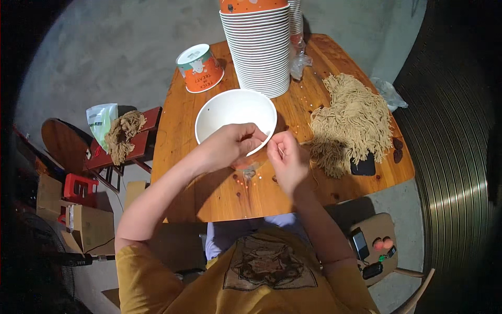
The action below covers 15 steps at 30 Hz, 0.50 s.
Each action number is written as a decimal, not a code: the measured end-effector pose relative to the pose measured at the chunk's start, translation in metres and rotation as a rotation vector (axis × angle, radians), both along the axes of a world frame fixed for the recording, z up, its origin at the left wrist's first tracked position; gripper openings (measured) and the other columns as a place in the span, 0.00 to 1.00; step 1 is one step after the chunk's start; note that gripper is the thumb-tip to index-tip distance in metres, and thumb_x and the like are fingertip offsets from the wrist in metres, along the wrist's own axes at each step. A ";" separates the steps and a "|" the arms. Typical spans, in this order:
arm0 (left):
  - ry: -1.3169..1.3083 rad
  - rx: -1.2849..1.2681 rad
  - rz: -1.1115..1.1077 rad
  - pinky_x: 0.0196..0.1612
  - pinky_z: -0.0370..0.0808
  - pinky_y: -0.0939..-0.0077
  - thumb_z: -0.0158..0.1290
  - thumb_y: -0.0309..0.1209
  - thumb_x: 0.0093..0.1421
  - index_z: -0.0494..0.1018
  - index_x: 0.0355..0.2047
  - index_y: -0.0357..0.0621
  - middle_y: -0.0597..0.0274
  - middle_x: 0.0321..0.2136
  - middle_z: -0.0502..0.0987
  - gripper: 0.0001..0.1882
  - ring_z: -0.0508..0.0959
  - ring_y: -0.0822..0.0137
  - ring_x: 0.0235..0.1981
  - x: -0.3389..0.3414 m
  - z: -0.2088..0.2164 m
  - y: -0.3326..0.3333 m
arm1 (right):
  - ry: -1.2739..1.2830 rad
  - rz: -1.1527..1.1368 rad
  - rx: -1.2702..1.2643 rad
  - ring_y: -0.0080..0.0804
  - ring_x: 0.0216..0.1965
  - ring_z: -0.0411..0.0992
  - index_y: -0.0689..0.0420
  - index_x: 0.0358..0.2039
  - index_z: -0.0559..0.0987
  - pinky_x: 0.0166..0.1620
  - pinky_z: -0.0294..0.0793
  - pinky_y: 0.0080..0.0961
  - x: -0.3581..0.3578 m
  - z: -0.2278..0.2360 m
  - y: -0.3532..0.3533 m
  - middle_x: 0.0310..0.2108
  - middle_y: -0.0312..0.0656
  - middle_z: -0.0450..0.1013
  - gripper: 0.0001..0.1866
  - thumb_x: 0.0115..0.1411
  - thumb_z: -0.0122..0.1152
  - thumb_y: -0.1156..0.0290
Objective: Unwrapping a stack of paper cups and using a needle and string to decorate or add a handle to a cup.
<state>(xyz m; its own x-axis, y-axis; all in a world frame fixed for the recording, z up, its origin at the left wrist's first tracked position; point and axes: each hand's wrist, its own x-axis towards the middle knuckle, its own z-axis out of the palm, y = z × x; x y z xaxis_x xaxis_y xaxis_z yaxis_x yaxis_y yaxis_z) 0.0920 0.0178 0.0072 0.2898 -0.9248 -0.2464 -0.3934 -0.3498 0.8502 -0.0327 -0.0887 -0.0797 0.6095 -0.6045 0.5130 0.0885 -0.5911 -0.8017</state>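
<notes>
One white bowl (232, 109) — left hand (228, 146) curled at its rim, right hand (291, 161) pinched beside it, grasps unclear

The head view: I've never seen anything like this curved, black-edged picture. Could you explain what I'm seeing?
There's no robot here, just a person working with bare hands. The camera sits on their head and looks down; its very wide lens bends straight edges and darkens the corners.

The left hand and right hand meet at the near rim of a white-lined paper bowl. Whatever their fingertips pinch is too small to make out.

On the wooden table, a tall stack of paper bowls stands beyond it, with an upside-down orange tub to the left. A heap of tan yarn lies to the right.
</notes>
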 end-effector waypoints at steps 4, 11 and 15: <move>-0.108 -0.103 -0.111 0.34 0.68 0.82 0.44 0.29 0.66 0.68 0.36 0.39 0.71 0.27 0.68 0.07 0.66 0.78 0.30 0.013 -0.016 -0.012 | 0.031 -0.010 -0.052 0.38 0.19 0.70 0.57 0.31 0.69 0.22 0.66 0.31 -0.004 -0.001 -0.002 0.18 0.44 0.69 0.07 0.57 0.58 0.73; -0.283 -0.069 -0.082 0.33 0.67 0.79 0.44 0.29 0.64 0.65 0.33 0.42 0.67 0.23 0.68 0.05 0.67 0.75 0.27 0.005 -0.009 -0.016 | 0.014 0.148 0.143 0.20 0.19 0.64 0.59 0.34 0.71 0.23 0.63 0.23 -0.009 -0.002 -0.013 0.18 0.36 0.66 0.05 0.61 0.54 0.72; -0.247 -0.151 0.001 0.33 0.68 0.76 0.43 0.33 0.65 0.66 0.33 0.41 0.63 0.23 0.70 0.08 0.70 0.72 0.26 0.013 -0.009 -0.011 | -0.056 0.209 0.202 0.19 0.19 0.63 0.58 0.36 0.71 0.24 0.63 0.20 -0.018 -0.003 -0.031 0.17 0.35 0.65 0.06 0.62 0.53 0.70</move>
